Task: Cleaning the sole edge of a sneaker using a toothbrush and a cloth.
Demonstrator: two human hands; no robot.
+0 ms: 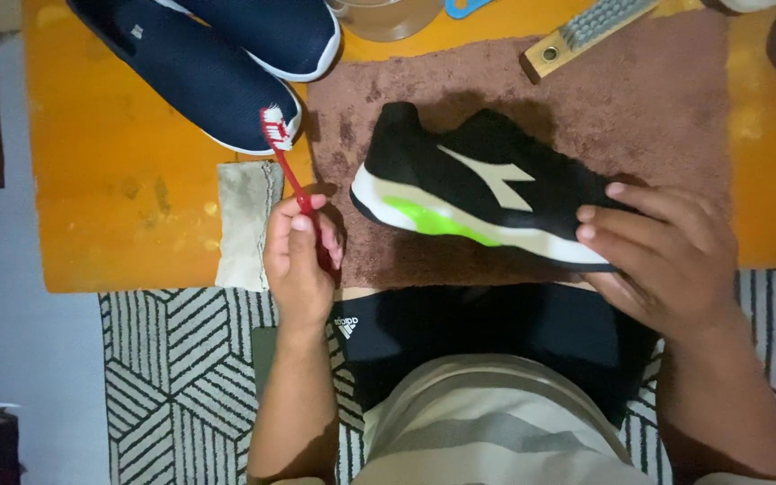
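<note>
The left hand [301,260] is closed around a red toothbrush [286,166]; the right hand [662,256] grips the heel of a black sneaker [487,193], which lies between both hands.

A low orange table [110,180] fills the far half of the scene. Two navy slip-on shoes [217,54] with white soles lie at its far left. A brown towel [657,117] covers the table's right part. A wooden scrubbing brush [586,31] rests at the towel's far edge, right of a clear container [388,18]. A folded beige cloth [249,224] lies at the table's near edge. Below, a black-and-white patterned rug [181,377] covers the floor.
</note>
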